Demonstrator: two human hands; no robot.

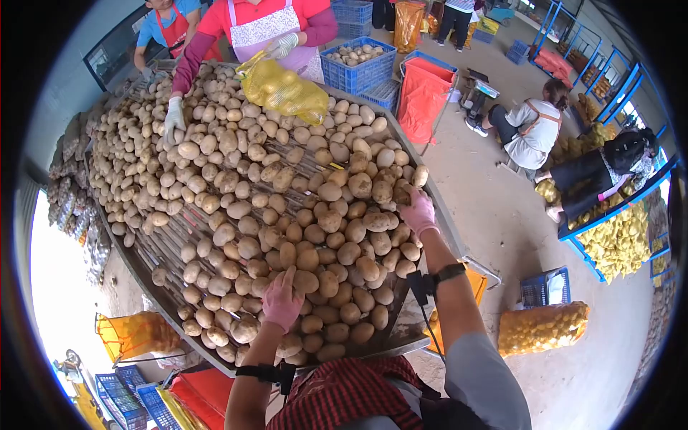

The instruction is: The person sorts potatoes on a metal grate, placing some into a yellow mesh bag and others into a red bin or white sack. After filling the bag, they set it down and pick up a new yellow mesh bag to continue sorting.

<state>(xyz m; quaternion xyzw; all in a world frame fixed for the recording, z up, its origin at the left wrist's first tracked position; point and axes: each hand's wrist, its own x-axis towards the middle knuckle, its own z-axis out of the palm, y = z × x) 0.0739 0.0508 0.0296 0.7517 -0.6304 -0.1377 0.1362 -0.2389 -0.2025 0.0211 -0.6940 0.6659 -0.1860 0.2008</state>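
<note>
Potatoes [349, 252] lie piled over a slatted sorting table [161, 247]. My left hand [282, 299], in a pink glove, rests among them near the table's front side, its fingers stretched out against a potato [306, 281]. At the right edge, my right hand [418, 213], also gloved in pink, curls round a brown potato [402, 192]; part of its grip is hidden. Across the table, a co-worker's white-gloved hand [174, 120] touches potatoes, and their other hand [282, 46] is at a yellow net bag of potatoes [283, 89].
A blue crate [358, 74] with potatoes and a red bag on a stand [424, 97] are beyond the table's right side. An orange sack [542, 328] lies on the floor at right. Two people crouch near a blue rack [620, 208]. Orange bags [136, 335] hang at lower left.
</note>
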